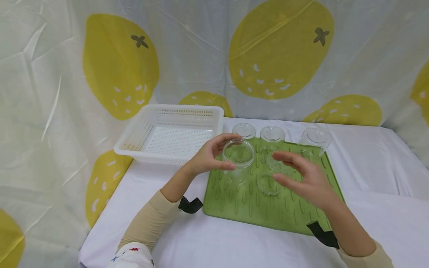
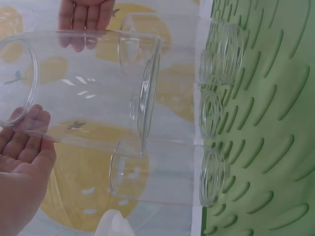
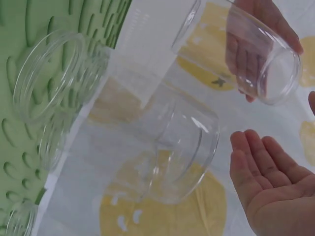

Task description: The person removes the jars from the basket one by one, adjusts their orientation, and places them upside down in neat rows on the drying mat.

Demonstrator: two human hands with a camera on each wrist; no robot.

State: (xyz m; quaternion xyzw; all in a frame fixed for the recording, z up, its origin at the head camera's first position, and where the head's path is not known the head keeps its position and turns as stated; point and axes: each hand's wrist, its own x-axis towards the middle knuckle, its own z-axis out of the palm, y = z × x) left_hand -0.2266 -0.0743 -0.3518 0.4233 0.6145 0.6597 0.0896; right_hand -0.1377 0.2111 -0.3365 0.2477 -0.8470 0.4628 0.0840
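My left hand (image 1: 214, 152) grips a clear drinking glass (image 1: 238, 163) from its left side, holding it above the green ridged mat (image 1: 254, 208). The thumb lies along the near side and the fingers go behind it. To the right hovers my right hand (image 1: 305, 178), fingers nearly straight and nothing between them. Beside its fingertips a second clear glass (image 1: 268, 188) stands on the mat. In the right wrist view, the right palm (image 3: 275, 187) faces upward in the picture, apart from the standing glass (image 3: 192, 152). Its far fingers are partly hidden in the head view.
Three more clear glasses stand along the mat's back edge: a left one (image 1: 244, 130), a middle one (image 1: 272, 134) and a right one (image 1: 315, 138). A white perforated basket (image 1: 134, 152) sits at the left on the white tablecloth (image 1: 207, 245). Behind hangs a lemon-print curtain (image 1: 197, 56).
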